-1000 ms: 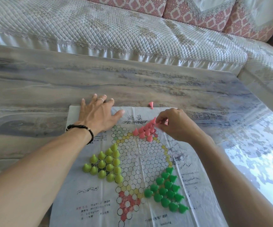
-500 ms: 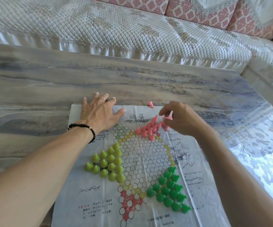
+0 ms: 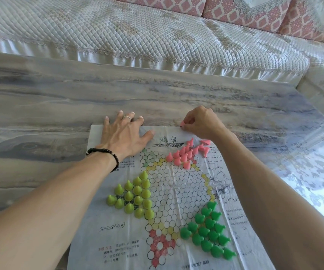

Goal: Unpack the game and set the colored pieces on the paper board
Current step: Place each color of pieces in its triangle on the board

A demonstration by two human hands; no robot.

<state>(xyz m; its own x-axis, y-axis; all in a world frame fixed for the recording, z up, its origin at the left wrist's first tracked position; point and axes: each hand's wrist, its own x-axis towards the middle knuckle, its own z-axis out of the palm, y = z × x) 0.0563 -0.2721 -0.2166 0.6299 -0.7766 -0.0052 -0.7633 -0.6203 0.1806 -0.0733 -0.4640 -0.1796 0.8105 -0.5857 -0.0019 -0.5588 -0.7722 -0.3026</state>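
Only the head view is given, looking down past both forearms at a paper board [image 3: 169, 191] spread on a marbled table [image 3: 59, 98]. The left hand [image 3: 125, 134] lies flat on the board's far left corner, fingers straight and spread, fingertips reaching past the paper's edge onto the table; a ring sits on one finger and a dark bead bracelet [image 3: 106, 154] circles the wrist. The right hand [image 3: 201, 123] is at the board's far edge, fingers curled, thumb and forefinger pinching a single pink piece [image 3: 182, 124] right at the paper's rim.

Just below the right hand, toward the person, the pink pieces [image 3: 186, 152] cluster on the board's upper point; most stand upright, while a few at the cluster's right side, under the right wrist, lie tipped over. The yellow-green pieces [image 3: 135, 195] stand in a triangle below the left forearm, well apart from that hand. The dark green pieces [image 3: 207, 230] fill a triangle beside the right forearm, nearer the person than either hand. Between the two arms the board's printed circles lie bare.

Beyond the table runs a quilted sofa [image 3: 137, 32] with pink patterned cushions [image 3: 254, 14].
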